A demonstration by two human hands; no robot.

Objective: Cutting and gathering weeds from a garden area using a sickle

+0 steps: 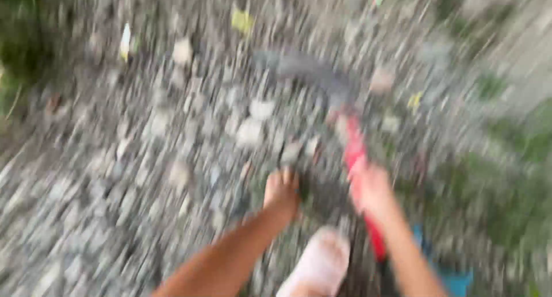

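The picture is heavily blurred by motion. My right hand (371, 188) grips the red handle (356, 150) of a long tool whose dark curved head (313, 73) reaches out over the gravel ground (144, 159). My left hand (282, 190) hangs lower centre with fingers apart, just above the stones and holding nothing. A dark patch lies between the two hands.
A pale pink slipper (319, 265) on my foot shows at the bottom centre, with something blue (454, 280) to its right. Green plants (506, 176) border the right side and the top left corner. Yellowish scraps (242, 20) lie among the stones.
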